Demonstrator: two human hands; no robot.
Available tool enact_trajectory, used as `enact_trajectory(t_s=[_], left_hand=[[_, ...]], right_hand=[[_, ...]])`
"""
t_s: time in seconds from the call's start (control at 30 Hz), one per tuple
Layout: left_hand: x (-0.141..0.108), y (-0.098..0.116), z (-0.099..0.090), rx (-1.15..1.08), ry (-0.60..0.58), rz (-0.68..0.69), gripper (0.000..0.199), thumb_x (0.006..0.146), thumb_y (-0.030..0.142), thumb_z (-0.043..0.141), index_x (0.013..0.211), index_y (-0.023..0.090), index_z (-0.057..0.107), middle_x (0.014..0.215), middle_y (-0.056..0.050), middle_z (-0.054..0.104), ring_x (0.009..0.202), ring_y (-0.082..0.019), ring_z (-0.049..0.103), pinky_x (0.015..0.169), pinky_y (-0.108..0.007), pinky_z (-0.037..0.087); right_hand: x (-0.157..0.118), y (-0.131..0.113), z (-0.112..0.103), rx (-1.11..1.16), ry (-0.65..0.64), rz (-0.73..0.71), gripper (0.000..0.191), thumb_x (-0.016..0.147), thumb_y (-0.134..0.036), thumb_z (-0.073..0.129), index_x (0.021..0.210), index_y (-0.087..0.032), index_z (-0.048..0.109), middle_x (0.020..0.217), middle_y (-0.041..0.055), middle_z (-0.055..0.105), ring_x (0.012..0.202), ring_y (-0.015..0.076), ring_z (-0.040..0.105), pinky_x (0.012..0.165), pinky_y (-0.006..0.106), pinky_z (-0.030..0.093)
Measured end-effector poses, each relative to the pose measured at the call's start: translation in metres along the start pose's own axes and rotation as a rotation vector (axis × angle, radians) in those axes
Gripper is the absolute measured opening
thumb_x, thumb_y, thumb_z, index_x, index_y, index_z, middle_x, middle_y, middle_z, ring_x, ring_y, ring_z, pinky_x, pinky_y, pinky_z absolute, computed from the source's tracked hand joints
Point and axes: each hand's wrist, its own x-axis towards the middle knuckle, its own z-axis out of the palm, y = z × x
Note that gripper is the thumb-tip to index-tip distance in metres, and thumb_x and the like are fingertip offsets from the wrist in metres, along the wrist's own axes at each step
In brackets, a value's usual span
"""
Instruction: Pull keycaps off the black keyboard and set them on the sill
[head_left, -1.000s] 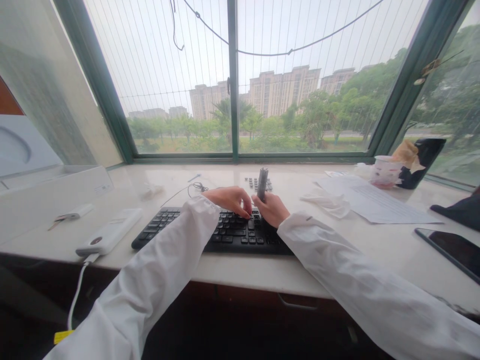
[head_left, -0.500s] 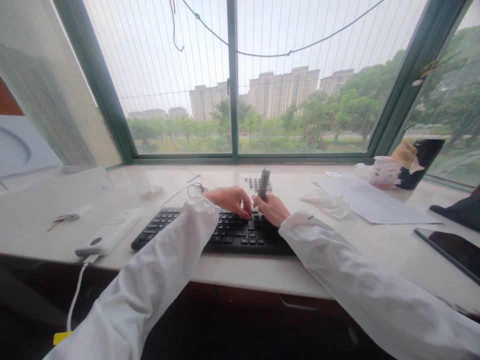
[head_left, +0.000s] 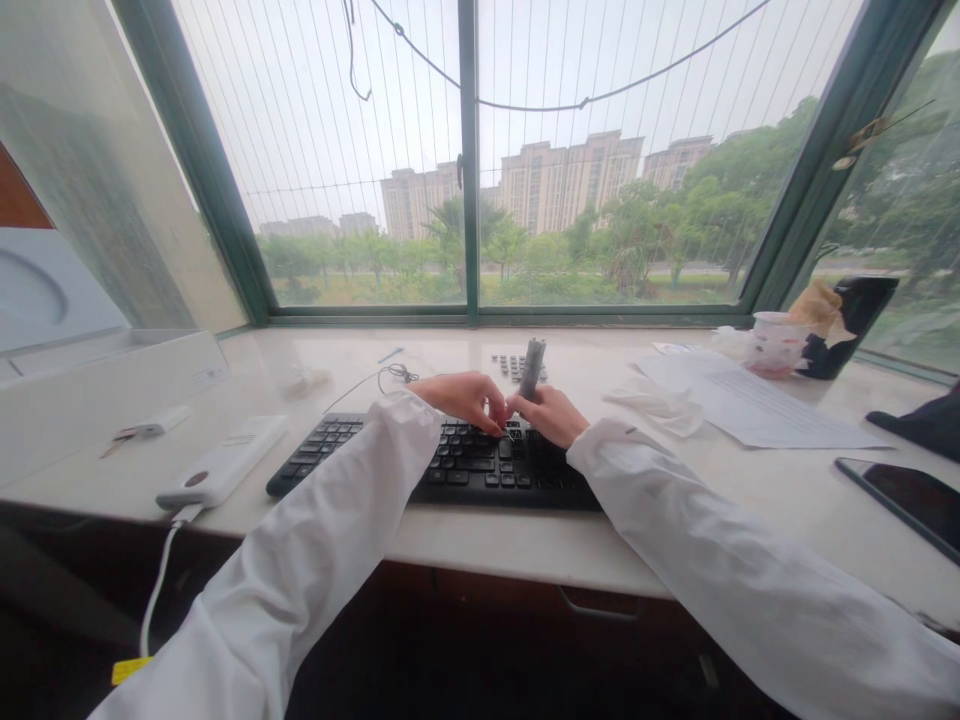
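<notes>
A black keyboard [head_left: 474,478] lies near the desk's front edge, its right part showing bare spots where keys are off. My right hand [head_left: 553,415] is closed round a dark grey bar-shaped tool [head_left: 532,368], whose upper end points up and away; its lower end is hidden. Just left of it, my left hand [head_left: 469,400] bends over the keyboard with thumb and fingers pinched close to the keys. What these fingertips hold, if anything, is too small to tell. Beyond the hands, loose keycaps [head_left: 508,366] sit in rows on the desk, partly covered by the tool.
On the left are a white power bank [head_left: 225,462] with a cable, keys with a small white item [head_left: 154,422], and a white box [head_left: 165,375]. To the right lie a crumpled tissue [head_left: 667,402], paper sheets [head_left: 742,405], a cup [head_left: 776,345] and a phone [head_left: 911,500].
The whole view has shifted slightly. Both hands keep nearly the same pose over the keyboard, and the tool stays in my right hand.
</notes>
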Motion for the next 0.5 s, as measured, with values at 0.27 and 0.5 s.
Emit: enact_trajectory(t_s=[0.27, 0.5], left_hand=[[0.001, 0.004, -0.002, -0.027, 0.111, -0.016, 0.04, 0.07, 0.056, 0.074, 0.09, 0.021, 0.076, 0.074, -0.001, 0.07, 0.066, -0.011, 0.06, 0.06, -0.021, 0.04], [0.004, 0.01, 0.003, 0.001, 0.172, 0.056, 0.039, 0.082, 0.053, 0.063, 0.084, 0.016, 0.074, 0.071, -0.002, 0.07, 0.059, -0.009, 0.058, 0.057, -0.021, 0.038]], right_hand=[[0.003, 0.005, -0.005, 0.136, 0.248, 0.019, 0.036, 0.078, -0.055, 0.062, 0.073, -0.02, 0.059, 0.057, -0.0002, 0.062, 0.054, 0.0146, 0.057, 0.058, 0.027, 0.044], [0.002, 0.001, -0.012, 0.266, 0.263, -0.014, 0.054, 0.075, -0.072, 0.058, 0.067, -0.018, 0.06, 0.062, 0.0037, 0.065, 0.058, 0.0159, 0.061, 0.06, 0.027, 0.049]])
